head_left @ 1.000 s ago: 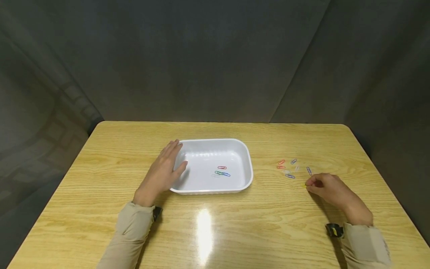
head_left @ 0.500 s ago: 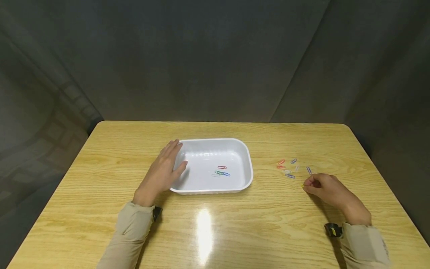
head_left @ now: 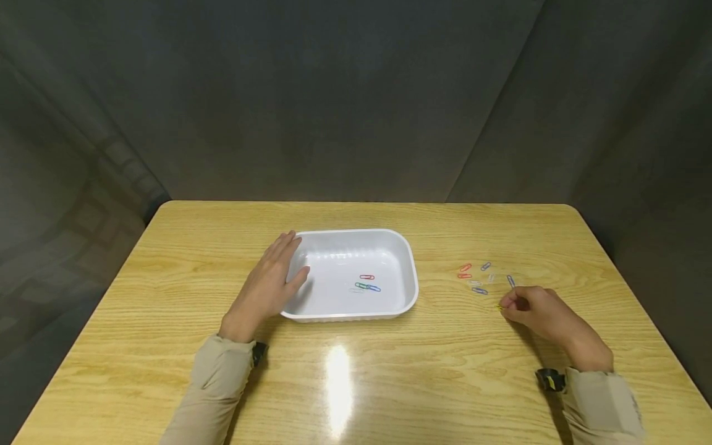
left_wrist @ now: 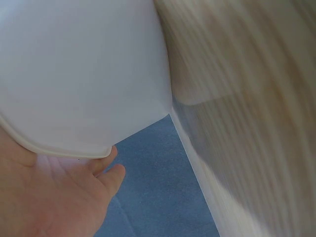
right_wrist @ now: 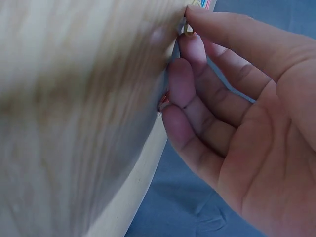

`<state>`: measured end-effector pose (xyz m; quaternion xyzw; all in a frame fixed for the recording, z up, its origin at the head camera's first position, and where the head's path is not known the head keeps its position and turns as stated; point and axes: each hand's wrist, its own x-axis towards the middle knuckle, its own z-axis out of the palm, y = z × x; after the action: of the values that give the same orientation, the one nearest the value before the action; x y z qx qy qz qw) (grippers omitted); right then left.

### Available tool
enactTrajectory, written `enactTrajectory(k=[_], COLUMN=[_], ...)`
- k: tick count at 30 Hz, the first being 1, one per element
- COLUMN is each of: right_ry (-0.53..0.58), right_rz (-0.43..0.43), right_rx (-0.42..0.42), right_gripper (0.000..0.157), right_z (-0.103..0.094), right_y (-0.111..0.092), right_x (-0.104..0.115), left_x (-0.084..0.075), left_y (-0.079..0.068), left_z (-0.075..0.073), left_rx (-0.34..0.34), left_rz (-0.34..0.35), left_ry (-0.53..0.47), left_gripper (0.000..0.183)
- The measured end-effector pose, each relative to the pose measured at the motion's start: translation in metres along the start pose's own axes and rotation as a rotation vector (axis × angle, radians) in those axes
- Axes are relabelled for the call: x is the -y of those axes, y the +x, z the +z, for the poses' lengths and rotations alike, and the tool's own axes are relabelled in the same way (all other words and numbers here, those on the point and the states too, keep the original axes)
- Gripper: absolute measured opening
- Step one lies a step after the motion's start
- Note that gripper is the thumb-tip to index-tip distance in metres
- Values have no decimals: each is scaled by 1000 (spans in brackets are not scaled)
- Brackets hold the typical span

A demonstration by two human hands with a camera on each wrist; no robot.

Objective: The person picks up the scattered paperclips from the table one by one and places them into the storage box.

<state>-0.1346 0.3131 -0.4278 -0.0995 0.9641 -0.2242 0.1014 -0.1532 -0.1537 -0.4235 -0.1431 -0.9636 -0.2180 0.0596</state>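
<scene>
– Please, the right hand [head_left: 547, 315]?
– It pinches a yellow paper clip [head_left: 499, 307], right of the white tray [head_left: 334, 269]; other paper clips [head_left: 479, 290] lie near. The left hand [head_left: 268, 279], thumb spread wide, touches this tray.

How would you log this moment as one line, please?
left hand touches white tray; right hand pinches yellow paper clip; in tray: red clip, green clip, blue clip, pale clip; on table: loose clips
</scene>
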Motion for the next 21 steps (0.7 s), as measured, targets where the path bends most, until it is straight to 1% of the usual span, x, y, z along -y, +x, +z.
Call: enactTrajectory(k=[5,12,16,21], right_ry=[4,-34,-48,-43], right_rz=[7,-25,-45,-107], right_rx=[11,-9,-46,-98], right_gripper=[8,8,7,7], right_z=[0,-1,-2,-1], right_y=[0,0,0,2], right_x=[1,5,9,15], left_x=[0,0,0,0], left_y=[0,0,0,0], left_z=[0,0,0,0], left_rx=[1,6,3,11], left_rz=[0,-5,-4,-7], left_ry=[0,-2,3,0], left_gripper=[63,63,63,64])
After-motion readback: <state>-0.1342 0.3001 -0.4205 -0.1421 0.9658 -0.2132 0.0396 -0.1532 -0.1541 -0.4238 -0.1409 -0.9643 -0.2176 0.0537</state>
